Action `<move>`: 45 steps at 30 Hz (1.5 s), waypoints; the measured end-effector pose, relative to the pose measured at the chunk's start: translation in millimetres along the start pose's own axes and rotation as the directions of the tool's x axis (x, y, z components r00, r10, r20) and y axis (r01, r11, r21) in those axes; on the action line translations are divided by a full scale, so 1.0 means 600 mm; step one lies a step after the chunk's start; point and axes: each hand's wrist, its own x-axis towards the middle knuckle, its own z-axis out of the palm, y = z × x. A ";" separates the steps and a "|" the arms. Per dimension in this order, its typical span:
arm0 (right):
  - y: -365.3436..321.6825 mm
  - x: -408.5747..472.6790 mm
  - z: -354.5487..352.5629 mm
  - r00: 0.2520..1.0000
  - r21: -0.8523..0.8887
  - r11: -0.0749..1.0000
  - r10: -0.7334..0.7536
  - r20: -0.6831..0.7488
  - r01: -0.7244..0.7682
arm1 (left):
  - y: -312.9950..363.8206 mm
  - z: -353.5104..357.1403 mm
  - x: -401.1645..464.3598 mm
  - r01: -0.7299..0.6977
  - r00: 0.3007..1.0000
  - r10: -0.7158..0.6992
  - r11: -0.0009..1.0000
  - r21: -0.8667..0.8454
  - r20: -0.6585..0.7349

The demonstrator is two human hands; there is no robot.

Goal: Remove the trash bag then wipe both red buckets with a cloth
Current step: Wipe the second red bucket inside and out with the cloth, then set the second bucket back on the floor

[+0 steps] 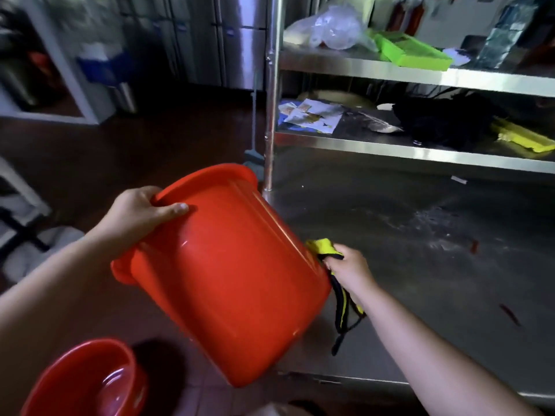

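While the left hand (141,211) grips the rim of a large round red plastic bucket (228,280), thumb laid over the outer wall and fingers hooked inside, the bucket hangs tilted, mouth turned up and away to the left, base toward the camera. Right hand (350,271) is closed around a bunched yellow cloth with black edging (322,249); the cloth sits against the bucket's lower right side, and a black-and-yellow strip (344,310) dangles below the wrist.

Second red plastic bucket (90,382) stands upright on the floor at lower left, mouth open, interior glossy, well apart from both hands.

Steel desk (420,250) lies to the right, behind the held bucket; surface streaked and smeared, a few small red scraps on it.

Steel shelves rise behind the desk. Upper shelf (375,67): crumpled clear plastic bag (333,28), bright green tray (411,52). Lower shelf (375,145): printed paper sheets (312,115), black fabric heap (444,124), yellow tray (522,139).

Print on the papers too blurred to read. No brand marks legible on either bucket or the cloth.
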 end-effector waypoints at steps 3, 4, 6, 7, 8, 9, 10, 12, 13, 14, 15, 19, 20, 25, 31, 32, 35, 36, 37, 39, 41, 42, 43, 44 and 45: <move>0.046 0.018 0.019 0.998 -0.161 0.986 0.044 0.047 -0.036 | -0.009 -0.043 -0.022 0.037 0.995 -0.023 0.988 0.148 -0.097; 0.058 0.021 0.028 0.997 -0.203 0.978 0.062 0.053 -0.050 | -0.014 -0.055 -0.029 0.057 0.990 -0.032 0.981 0.187 -0.134; 0.080 0.024 0.053 0.994 -0.268 0.961 0.090 0.065 -0.069 | -0.028 -0.074 -0.044 0.103 0.980 -0.059 0.969 0.226 -0.191; 0.090 0.024 0.070 0.991 -0.286 0.956 0.098 0.093 -0.068 | -0.036 -0.081 -0.051 0.127 0.975 -0.077 0.964 0.235 -0.209; 0.100 0.022 0.089 0.984 -0.288 0.955 0.109 0.144 -0.064 | -0.044 -0.086 -0.058 0.147 0.970 -0.092 0.959 0.243 -0.225; 0.109 0.017 0.109 0.971 -0.287 0.956 0.124 0.206 -0.062 | -0.051 -0.088 -0.065 0.163 0.966 -0.103 0.954 0.250 -0.238; 0.117 0.012 0.127 0.955 -0.306 0.950 0.140 0.260 -0.056 | -0.058 -0.088 -0.071 0.176 0.963 -0.113 0.951 0.256 -0.244; 0.124 0.003 0.150 0.938 -0.423 0.906 0.156 0.311 -0.010 | -0.071 -0.082 -0.081 0.189 0.968 -0.135 0.946 0.261 -0.212; 0.124 0.000 0.154 0.939 -0.488 0.873 0.162 0.303 0.007 | -0.079 -0.078 -0.085 0.187 0.975 -0.146 0.945 0.268 -0.165; 0.122 -0.001 0.154 0.943 -0.533 0.846 0.169 0.285 0.010 | -0.087 -0.074 -0.090 0.172 0.984 -0.150 0.946 0.276 -0.100; 0.120 -0.001 0.151 0.948 -0.554 0.832 0.173 0.266 0.003 | -0.094 -0.069 -0.096 0.147 0.989 -0.147 0.946 0.290 -0.024; 0.099 0.006 0.144 0.967 -0.504 0.861 0.068 0.244 0.066 | -0.126 -0.046 -0.116 -0.006 0.985 -0.086 0.853 0.522 0.153; 0.088 0.004 0.148 0.963 -0.462 0.879 0.013 0.271 0.118 | -0.135 -0.040 -0.120 -0.033 0.985 -0.070 0.822 0.569 0.158; 0.000 -0.019 0.201 0.886 -0.251 0.904 -0.228 0.404 0.347 | -0.209 -0.031 -0.126 -0.131 0.978 -0.015 0.725 0.676 0.206; -0.110 -0.034 0.339 0.780 -0.172 0.824 -0.413 0.470 0.540 | -0.304 -0.044 -0.088 -0.303 0.950 0.169 0.704 0.643 0.262; -0.125 -0.033 0.369 0.787 -0.187 0.820 -0.416 0.455 0.541 | -0.320 -0.047 -0.072 -0.353 0.935 0.227 0.689 0.633 0.273; -0.155 -0.019 0.466 0.914 -0.198 0.946 -0.173 0.367 0.258 | -0.375 -0.052 -0.018 -0.475 0.879 0.312 0.653 0.590 0.361; -0.161 -0.012 0.498 0.942 -0.153 0.986 -0.006 0.336 0.061 | -0.399 -0.050 0.001 -0.497 0.865 0.315 0.650 0.575 0.390; -0.165 -0.007 0.530 0.933 -0.064 0.985 0.174 0.314 -0.162 | -0.423 -0.047 0.019 -0.518 0.849 0.309 0.647 0.560 0.429; -0.168 0.006 0.588 0.833 0.128 0.851 0.450 0.320 -0.509 | -0.471 -0.036 0.053 -0.570 0.810 0.314 0.618 0.541 0.495; -0.163 0.020 0.643 0.747 0.222 0.721 0.580 0.325 -0.657 | -0.511 -0.021 0.084 -0.623 0.772 0.348 0.583 0.522 0.532; -0.159 0.030 0.668 0.721 0.260 0.674 0.620 0.309 -0.692 | -0.530 -0.010 0.100 -0.649 0.751 0.367 0.567 0.507 0.549; -0.152 0.041 0.693 0.699 0.292 0.635 0.656 0.285 -0.716 | -0.547 0.001 0.115 -0.667 0.734 0.377 0.556 0.495 0.565; -0.143 0.053 0.717 0.676 0.320 0.598 0.689 0.262 -0.734 | -0.564 0.014 0.128 -0.677 0.724 0.381 0.550 0.488 0.575; -0.134 0.066 0.739 0.650 0.347 0.561 0.719 0.247 -0.752 | -0.579 0.028 0.138 -0.686 0.715 0.386 0.549 0.477 0.583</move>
